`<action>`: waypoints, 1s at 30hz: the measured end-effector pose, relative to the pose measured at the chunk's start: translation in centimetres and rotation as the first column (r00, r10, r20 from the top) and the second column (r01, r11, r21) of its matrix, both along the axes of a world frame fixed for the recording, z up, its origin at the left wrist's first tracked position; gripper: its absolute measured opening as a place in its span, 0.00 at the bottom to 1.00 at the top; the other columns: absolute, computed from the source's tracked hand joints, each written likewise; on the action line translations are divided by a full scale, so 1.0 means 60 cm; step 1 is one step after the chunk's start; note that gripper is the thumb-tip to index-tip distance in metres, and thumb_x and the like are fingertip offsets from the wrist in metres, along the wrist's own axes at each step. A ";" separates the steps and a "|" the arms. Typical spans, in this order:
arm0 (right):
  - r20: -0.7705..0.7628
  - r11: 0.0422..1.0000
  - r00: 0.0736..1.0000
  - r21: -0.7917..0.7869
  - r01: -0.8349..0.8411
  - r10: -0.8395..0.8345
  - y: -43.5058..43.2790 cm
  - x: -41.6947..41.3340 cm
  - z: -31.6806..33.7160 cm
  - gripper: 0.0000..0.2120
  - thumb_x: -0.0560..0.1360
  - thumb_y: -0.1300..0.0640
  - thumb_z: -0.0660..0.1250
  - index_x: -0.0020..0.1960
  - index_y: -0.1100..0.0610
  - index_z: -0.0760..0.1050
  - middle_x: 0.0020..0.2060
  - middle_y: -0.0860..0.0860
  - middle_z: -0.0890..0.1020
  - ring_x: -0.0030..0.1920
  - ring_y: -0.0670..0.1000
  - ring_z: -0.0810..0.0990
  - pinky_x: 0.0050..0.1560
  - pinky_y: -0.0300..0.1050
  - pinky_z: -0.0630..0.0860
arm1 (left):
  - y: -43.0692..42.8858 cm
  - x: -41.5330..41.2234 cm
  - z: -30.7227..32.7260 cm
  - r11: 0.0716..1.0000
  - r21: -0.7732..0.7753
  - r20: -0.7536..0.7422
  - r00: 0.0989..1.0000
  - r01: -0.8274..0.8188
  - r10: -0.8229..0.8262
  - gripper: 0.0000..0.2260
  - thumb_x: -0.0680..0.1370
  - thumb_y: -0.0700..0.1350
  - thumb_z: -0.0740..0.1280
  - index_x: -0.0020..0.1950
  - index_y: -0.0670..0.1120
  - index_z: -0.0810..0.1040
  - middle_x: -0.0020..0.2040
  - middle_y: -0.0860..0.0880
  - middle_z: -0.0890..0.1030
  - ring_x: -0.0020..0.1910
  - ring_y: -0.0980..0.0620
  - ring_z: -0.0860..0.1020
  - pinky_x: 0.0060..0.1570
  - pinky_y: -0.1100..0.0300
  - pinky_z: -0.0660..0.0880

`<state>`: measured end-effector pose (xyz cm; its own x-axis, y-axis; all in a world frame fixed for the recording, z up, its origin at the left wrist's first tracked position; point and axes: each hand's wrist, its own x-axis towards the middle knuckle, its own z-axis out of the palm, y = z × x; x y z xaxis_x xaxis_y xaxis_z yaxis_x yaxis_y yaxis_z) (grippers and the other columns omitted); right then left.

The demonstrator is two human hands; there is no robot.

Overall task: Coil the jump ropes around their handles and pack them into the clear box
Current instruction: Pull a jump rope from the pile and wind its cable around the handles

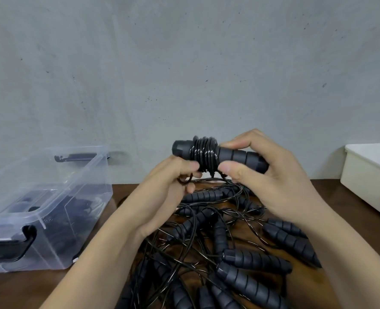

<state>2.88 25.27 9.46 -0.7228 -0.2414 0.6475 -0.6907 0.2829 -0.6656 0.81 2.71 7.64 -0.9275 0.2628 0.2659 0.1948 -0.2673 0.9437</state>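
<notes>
Right hand [273, 175] grip clamped on ribbed foam handle [236, 156], centre, wound with glossy black cord [204, 152]. Left hand [162, 192] grip pinches loose cord loop. Tangled ropes [251, 259] 6 o'clock; clear plastic box [84, 208] 9 o'clock, wooden tabletop [28, 291].

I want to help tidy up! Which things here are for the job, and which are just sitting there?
For the job:
- partly coiled jump rope, held by the left hand and right hand
- pile of jump ropes
- clear box

Just lying about:
- white tub
- wooden table
</notes>
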 end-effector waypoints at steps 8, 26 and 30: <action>-0.326 0.919 0.934 0.306 0.248 -0.144 -0.045 -0.007 -0.046 0.13 0.80 0.44 0.74 0.64 0.44 0.81 0.59 0.40 0.73 0.50 0.48 0.79 0.45 0.54 0.80 | -0.011 0.009 0.012 0.991 0.027 0.074 0.989 -0.128 0.126 0.23 0.84 0.55 0.67 0.67 0.36 0.81 0.63 0.38 0.84 0.63 0.43 0.82 0.65 0.48 0.79; -0.282 0.897 0.955 0.440 0.040 0.096 -0.275 -0.004 -0.021 0.27 0.86 0.44 0.64 0.82 0.47 0.63 0.71 0.44 0.61 0.56 0.47 0.75 0.54 0.44 0.77 | -0.170 0.073 0.074 0.820 0.047 0.078 0.820 -0.570 0.566 0.21 0.78 0.50 0.77 0.65 0.41 0.79 0.58 0.38 0.86 0.52 0.42 0.88 0.48 0.48 0.86; -0.234 0.862 0.946 0.500 -0.082 0.226 -0.344 -0.035 0.002 0.28 0.85 0.43 0.65 0.82 0.47 0.62 0.71 0.43 0.60 0.57 0.45 0.76 0.55 0.44 0.79 | -0.276 0.052 0.096 0.770 -0.174 -0.120 0.789 -0.614 0.602 0.19 0.76 0.50 0.79 0.61 0.40 0.82 0.56 0.39 0.87 0.59 0.39 0.86 0.68 0.37 0.77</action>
<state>0.76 4.61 9.56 -0.4599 -0.6654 0.5879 -0.8858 0.3897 -0.2518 3.92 -13.88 13.38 -0.8966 -0.2997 0.3259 0.3067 0.1106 0.9454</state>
